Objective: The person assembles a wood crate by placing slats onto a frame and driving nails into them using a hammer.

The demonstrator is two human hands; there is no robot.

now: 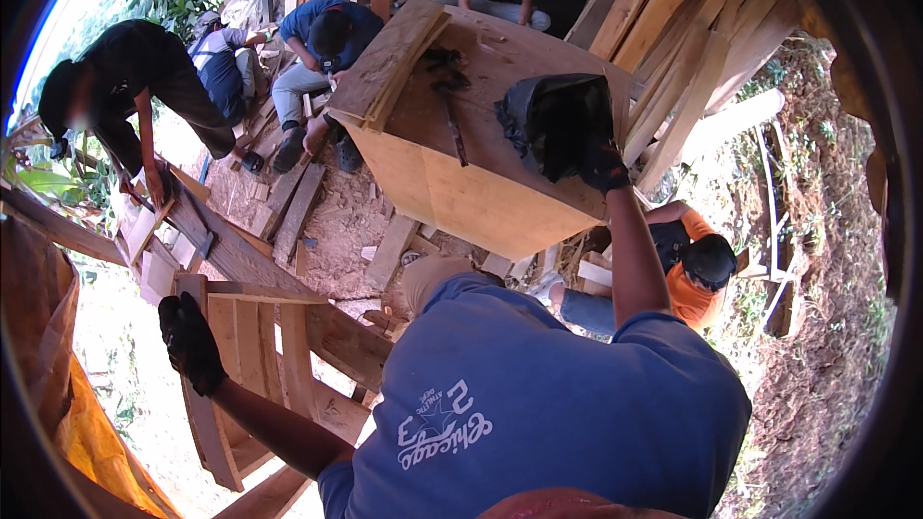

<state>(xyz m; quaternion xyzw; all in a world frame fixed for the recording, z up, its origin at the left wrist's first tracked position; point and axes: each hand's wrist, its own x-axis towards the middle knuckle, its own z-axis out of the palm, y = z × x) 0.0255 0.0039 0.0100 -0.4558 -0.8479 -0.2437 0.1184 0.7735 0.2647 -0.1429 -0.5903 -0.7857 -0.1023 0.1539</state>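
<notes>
At the lower L of the view, the left hand, in a dark glove, lies against the upper end of a slatted wooden frame, prob. to steady it b/c the piece looks tilted; its fingers are bunched near the outer edge, but whether that grip is clamped on the wood or just resting there, can't tell. Up & to the R, the right hand, also gloved, is at the rim of a black bag, which sits on the R part of the tabletop; the bag's mouth gapes toward the wearer, maybe b/c the hand props that side up (fingers half lost, black on black, so can't say if this grip is together on the plastic). Stacked boards lie along the tabletop's L edge, seemingly to leave the middle free, w/ a slim dark tool apart from the bag, one end by the front edge. Round about are co-workers: a person in orange at the R, another in dark clothes bent over a thick plank at the L.
</notes>
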